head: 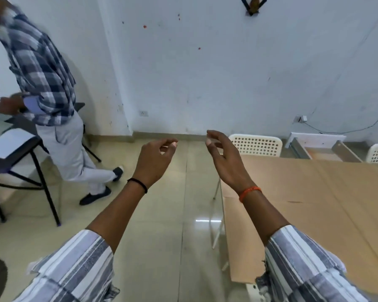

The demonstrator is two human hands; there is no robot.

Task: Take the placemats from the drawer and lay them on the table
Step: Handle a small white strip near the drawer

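Note:
My left hand (156,160) is raised over the floor, fingers loosely curled and apart, holding nothing. My right hand (224,156) hangs beside it near the left edge of the table, fingers also apart and empty. The table (314,199) at the right is covered with brown cardboard sheets. Behind its far edge an open drawer (323,148) with a white front and metal rails shows a wooden bottom. No placemat is visible in the drawer or on the table.
A person in a plaid shirt (44,83) walks at the left beside a black table (13,153) with a white sheet on it. White perforated chairs (256,144) stand behind the cardboard-covered table. Glossy tiled floor (162,225) lies between the tables.

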